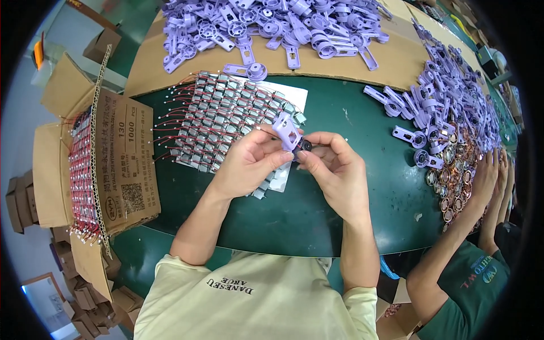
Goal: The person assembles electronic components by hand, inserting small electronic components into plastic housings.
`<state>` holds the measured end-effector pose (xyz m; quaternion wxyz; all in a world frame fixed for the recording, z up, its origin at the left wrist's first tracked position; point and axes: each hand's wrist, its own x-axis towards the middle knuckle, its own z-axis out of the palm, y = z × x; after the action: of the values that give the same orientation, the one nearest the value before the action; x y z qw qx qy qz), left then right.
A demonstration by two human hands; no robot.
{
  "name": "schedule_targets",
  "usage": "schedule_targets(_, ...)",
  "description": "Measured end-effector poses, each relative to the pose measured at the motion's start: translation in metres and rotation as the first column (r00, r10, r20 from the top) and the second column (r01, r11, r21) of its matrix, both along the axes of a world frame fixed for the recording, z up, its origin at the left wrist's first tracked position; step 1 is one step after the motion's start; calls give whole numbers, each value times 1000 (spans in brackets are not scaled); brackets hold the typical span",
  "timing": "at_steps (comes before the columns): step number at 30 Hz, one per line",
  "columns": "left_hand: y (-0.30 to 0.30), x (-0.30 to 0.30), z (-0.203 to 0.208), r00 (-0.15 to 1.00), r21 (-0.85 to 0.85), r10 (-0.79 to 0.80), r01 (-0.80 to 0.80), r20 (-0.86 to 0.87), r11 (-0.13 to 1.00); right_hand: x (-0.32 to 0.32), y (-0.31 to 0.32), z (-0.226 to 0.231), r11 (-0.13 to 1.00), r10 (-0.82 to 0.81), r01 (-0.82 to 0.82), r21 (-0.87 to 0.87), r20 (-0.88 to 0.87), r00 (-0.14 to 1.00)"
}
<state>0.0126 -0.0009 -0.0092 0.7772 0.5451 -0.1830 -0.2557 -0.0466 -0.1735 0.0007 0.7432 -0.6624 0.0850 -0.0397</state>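
Note:
In front of my chest, above the green table, I hold a light purple plastic housing (287, 129) with a rectangular window in its handle. My left hand (246, 161) is closed on its side, thumb and fingers pinching the lower part. My right hand (339, 170) is closed at the housing's other end, around a small black round part (306, 145); whether that part is fixed to the housing I cannot tell. Just beyond my left hand, rows of small silver motors (221, 105) with red wires lie on a white sheet (297, 95).
Purple housings (272, 25) are heaped on cardboard at the back, with another pile (447, 96) to the right. Beside it lie copper-coloured rings (456, 178), near a co-worker's hands (487, 175). An open cardboard box (127, 164) of motors stands at the left.

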Motion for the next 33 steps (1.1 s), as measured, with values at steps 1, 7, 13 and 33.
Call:
schedule_targets(1, -1, -1, -1, 1000, 0, 2, -2, -2, 1000, 0, 1, 0, 1000, 2, -2, 0, -2, 1000)
schedule_targets(7, -2, -5, -4, 999, 80, 45, -43, -26, 996, 1, 4, -7, 933, -20, 75, -351, 157, 987)
schedule_targets(13, -5, -3, -8, 994, 24, 93, -92, -52, 995, -2, 13, 4, 987, 7, -4, -160, 15, 1000)
schedule_targets(33, 0, -7, -2, 995, 118, 79, -72, -63, 990, 6, 5, -13, 997, -60, 64, -52, 69, 996)
